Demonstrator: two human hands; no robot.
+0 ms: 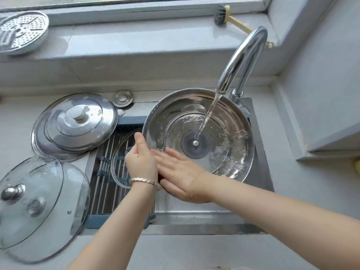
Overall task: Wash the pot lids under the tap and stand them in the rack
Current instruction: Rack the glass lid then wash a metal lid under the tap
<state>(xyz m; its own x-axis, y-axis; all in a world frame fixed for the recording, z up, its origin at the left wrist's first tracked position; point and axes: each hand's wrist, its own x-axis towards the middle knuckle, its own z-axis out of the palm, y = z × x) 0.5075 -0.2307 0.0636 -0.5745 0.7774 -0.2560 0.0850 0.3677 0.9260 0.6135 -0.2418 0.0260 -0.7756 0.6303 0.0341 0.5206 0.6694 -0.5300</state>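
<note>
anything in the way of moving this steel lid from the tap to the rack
Yes. Left of the steel lid, a glass lid already lies across the rack's middle, behind the left hand. Stacked lids on the counter overhang its far-left corner.

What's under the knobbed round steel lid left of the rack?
A larger round glass lid; only its edge shows around the knobbed round steel lid. Its centre is covered.

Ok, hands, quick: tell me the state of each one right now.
Left hand: closed, gripping the rim of the steel lid.
Right hand: open, straight fingers flat against the lid's inside.
</note>
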